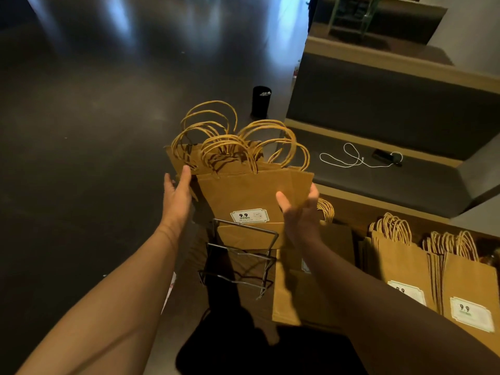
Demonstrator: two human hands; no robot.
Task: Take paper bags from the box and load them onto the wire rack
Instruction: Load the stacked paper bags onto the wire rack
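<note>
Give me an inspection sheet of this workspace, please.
Surface: dark floor.
Job's things: stack of paper bags standing in the wire rack; more bags at right.
Clutter: black bin.
Hands: left hand flat against the stack's left edge; right hand at its right edge, thumb on the front.
Cables: white cord on the bench.
Surroundings: nothing seen beyond the bench seating.
</note>
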